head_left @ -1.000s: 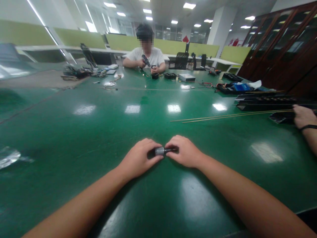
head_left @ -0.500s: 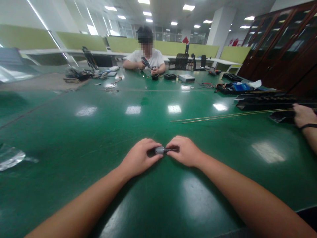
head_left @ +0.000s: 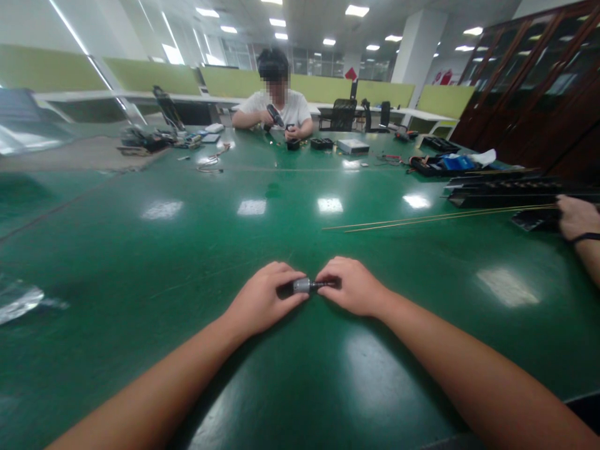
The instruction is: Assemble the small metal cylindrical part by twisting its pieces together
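Observation:
My left hand [head_left: 268,297] is closed around a small grey metal cylinder [head_left: 301,285], with the thumb below and the fingers above. A thin dark shaft [head_left: 327,284] runs out of the cylinder's right end, and the two lie in one line. The thumb and fingertips of my right hand [head_left: 350,286] pinch this shaft close to the cylinder. Both hands rest low over the green tabletop [head_left: 262,387]. My left fingers and palm partly hide the cylinder's left end.
Thin brass-coloured rods [head_left: 422,219] lie at the right, near a co-worker's hand [head_left: 579,217] and long black metal profiles [head_left: 501,190]. Across the table sits a person [head_left: 276,103] holding a power drill [head_left: 275,115]. Clear plastic [head_left: 21,303] lies at left; a tool bag [head_left: 431,165] stands behind.
My right fingertips have shifted very slightly right along the shaft. My left hand keeps its hold on the cylinder, almost unmoved.

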A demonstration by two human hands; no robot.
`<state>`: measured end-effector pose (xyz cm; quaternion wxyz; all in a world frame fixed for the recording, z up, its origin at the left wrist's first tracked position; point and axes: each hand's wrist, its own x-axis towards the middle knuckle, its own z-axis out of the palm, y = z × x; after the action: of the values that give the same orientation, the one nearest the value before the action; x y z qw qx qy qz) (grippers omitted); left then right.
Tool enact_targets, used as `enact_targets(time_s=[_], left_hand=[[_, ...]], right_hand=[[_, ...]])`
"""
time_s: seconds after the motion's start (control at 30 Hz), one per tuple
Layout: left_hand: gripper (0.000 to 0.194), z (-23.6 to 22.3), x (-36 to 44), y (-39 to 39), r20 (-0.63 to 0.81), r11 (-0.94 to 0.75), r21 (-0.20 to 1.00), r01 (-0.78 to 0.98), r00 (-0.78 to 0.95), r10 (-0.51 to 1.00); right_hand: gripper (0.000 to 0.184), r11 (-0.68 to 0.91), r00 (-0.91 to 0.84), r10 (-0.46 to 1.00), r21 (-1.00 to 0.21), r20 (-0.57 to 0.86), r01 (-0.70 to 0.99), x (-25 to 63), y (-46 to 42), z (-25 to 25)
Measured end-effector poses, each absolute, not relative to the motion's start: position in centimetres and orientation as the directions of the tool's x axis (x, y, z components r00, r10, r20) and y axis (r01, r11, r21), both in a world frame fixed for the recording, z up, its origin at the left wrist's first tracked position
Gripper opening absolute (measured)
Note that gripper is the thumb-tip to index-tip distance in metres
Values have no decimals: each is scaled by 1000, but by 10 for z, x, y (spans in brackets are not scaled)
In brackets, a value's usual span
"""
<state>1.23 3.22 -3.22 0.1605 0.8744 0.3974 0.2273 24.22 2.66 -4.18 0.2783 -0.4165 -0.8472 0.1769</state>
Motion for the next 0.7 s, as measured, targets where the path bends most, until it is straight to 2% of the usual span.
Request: enact_targets(time_s=[0.7], left_hand=[[26, -34, 11, 33, 253, -626, 469, 623, 584, 771]], right_hand=[[6, 587, -494, 807, -532, 324, 610, 248, 27, -42]])
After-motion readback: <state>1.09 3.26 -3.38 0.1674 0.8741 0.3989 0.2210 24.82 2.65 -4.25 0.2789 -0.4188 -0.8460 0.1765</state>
